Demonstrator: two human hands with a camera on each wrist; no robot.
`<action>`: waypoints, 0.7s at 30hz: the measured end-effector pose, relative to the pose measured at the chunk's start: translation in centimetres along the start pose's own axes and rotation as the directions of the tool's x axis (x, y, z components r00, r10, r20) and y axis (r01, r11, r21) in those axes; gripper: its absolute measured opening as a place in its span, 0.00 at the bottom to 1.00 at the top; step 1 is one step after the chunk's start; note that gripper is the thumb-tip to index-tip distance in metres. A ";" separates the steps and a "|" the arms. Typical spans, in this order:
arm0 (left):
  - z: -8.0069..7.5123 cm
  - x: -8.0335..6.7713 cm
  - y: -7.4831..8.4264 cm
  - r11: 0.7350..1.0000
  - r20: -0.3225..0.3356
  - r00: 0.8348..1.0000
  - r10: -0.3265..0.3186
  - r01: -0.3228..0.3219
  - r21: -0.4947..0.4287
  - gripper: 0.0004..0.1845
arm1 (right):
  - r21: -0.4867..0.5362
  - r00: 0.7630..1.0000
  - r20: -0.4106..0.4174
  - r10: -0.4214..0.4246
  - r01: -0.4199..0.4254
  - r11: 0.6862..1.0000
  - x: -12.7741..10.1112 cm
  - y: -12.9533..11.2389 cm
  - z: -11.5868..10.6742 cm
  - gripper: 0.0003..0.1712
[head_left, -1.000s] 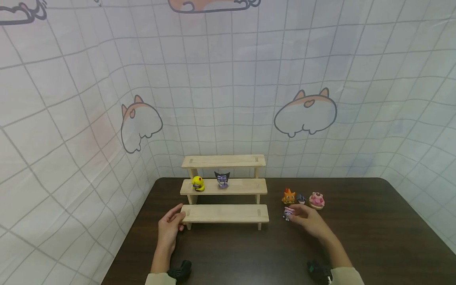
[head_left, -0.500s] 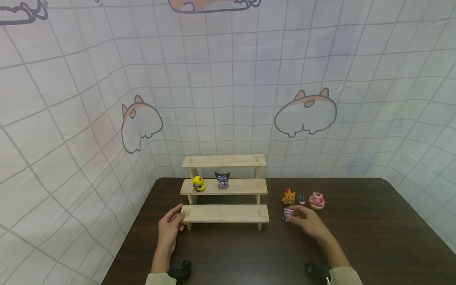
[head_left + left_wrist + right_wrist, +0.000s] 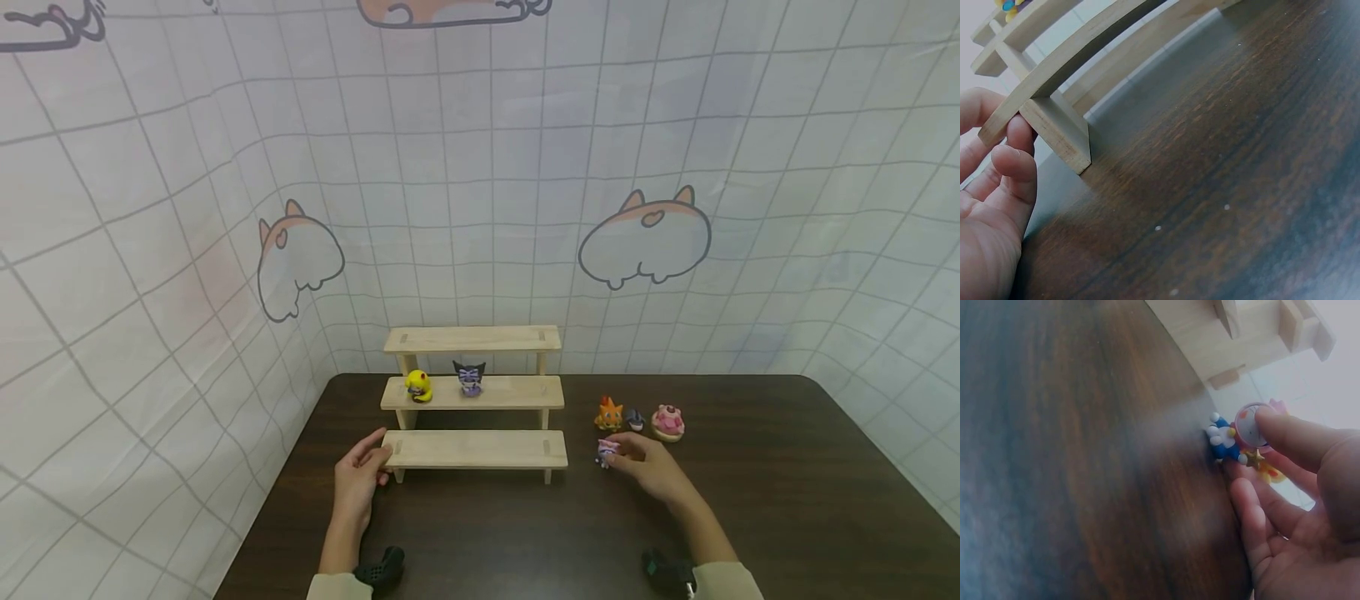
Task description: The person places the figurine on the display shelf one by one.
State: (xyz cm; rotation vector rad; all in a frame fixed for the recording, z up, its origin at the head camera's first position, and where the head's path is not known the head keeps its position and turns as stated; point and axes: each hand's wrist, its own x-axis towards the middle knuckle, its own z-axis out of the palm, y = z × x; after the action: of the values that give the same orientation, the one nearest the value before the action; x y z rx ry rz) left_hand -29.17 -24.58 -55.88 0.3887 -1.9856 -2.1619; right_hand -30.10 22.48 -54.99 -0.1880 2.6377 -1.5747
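A three-tier wooden shelf [image 3: 474,450] stands on a dark table [image 3: 750,500]. My left hand [image 3: 377,463] holds the left end of the lowest board [image 3: 1054,69], thumb on top and fingers [image 3: 1017,156] curled against its end. My right hand [image 3: 619,451] pinches a small pink and blue figurine [image 3: 604,451] that stands on the table to the right of the shelf. In the right wrist view the thumb [image 3: 1291,434] lies on the figurine's [image 3: 1235,434] round head. A yellow figurine [image 3: 417,386] and a purple-black one [image 3: 469,378] stand on the middle tier.
Behind my right hand stand an orange figurine [image 3: 608,414], a small grey one [image 3: 634,419] and a pink one [image 3: 667,422]. A gridded cloth backdrop [image 3: 480,208] closes in the table at the back and sides. The top tier [image 3: 472,338] holds nothing.
Very little: my right hand has edged slightly left at the small figurine. My left hand stays on the lowest board's end.
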 end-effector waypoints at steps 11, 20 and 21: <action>0.0 -0.1 0.1 1.000 -0.009 1.000 -0.008 0.008 0.012 0.23 | 0.010 1.000 -0.004 -0.004 0.004 1.000 -0.1 -0.1 -0.1 0.21; 0.1 -0.3 0.2 1.000 -0.014 1.000 -0.008 0.009 0.027 0.22 | 0.007 1.000 -0.014 -0.004 0.004 1.000 0.0 0.1 -0.2 0.22; 0.1 -0.3 0.2 1.000 -0.014 1.000 -0.010 0.010 0.028 0.22 | 0.001 1.000 -0.016 0.000 0.000 1.000 0.0 0.1 -0.2 0.22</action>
State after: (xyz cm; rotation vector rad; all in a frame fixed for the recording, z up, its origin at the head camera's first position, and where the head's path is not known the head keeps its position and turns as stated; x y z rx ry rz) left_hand -28.98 -24.42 -55.62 0.4172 -2.0129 -2.1337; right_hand -30.17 22.66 -54.95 -0.1764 2.6488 -1.5841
